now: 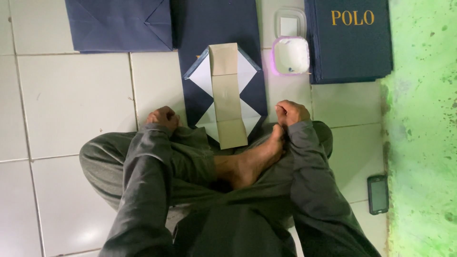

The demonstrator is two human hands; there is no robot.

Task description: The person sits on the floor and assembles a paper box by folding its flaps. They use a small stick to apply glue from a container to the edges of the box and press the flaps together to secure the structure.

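Observation:
A dark blue paper bag (223, 28) lies flat on the white tiled floor (71, 95) in front of me, its bottom end folded open into white triangular flaps (202, 76). A tan cardboard strip (227, 95) lies along the middle of that fold. My left hand (163, 117) rests curled at the bag's left corner, by my knee. My right hand (290, 113) is curled at the bag's right edge, next to my bare foot (252, 162). Neither hand visibly holds anything.
A stack of dark blue bags with gold lettering (350, 40) lies at the upper right, another folded blue bag (119, 24) at the upper left. A small tub of white paste (291, 54) and its lid (289, 23) sit between. A phone (378, 193) lies near the green wall (423, 128).

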